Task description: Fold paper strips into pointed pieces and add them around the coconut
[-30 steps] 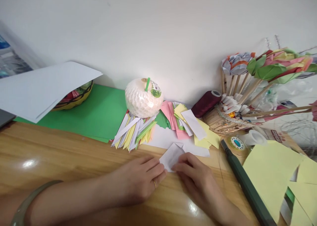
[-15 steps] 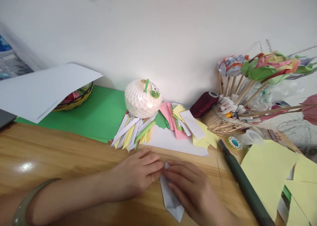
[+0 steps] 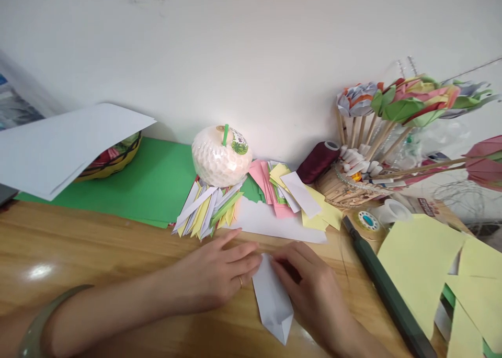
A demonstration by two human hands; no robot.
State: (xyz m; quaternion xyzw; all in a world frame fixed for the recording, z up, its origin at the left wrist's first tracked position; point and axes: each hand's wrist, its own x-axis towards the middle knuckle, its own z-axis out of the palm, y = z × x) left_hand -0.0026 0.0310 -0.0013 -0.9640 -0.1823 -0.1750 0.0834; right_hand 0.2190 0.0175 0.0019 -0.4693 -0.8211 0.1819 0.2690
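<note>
A folded piece of white paper [image 3: 273, 298] lies on the wooden table, its lower end creased into a point. My left hand [image 3: 221, 271] rests to its left, with fingers stretched and slightly apart, the fingertips touching the paper's upper left edge. At the upper right edge, my right hand [image 3: 309, 282] has its thumb and fingers closed in a pinch on the paper. Just beyond my hands sit a bundle of folded coloured paper strips [image 3: 206, 209] and a fanned stack of pink paper pieces [image 3: 263, 180].
A white coconut [image 3: 221, 156] with a green straw stands by the wall. To the right are a maroon thread spool [image 3: 319, 160], a container [image 3: 339, 188] of paper flowers, a long dark green tool [image 3: 386, 284] and yellow paper sheets [image 3: 415, 264]. White sheets [image 3: 74, 141] cover a basket at left.
My right hand has shifted up and right along the paper, uncovering more of it. The fold at its upper end now lies flatter. My left hand has barely moved.
</note>
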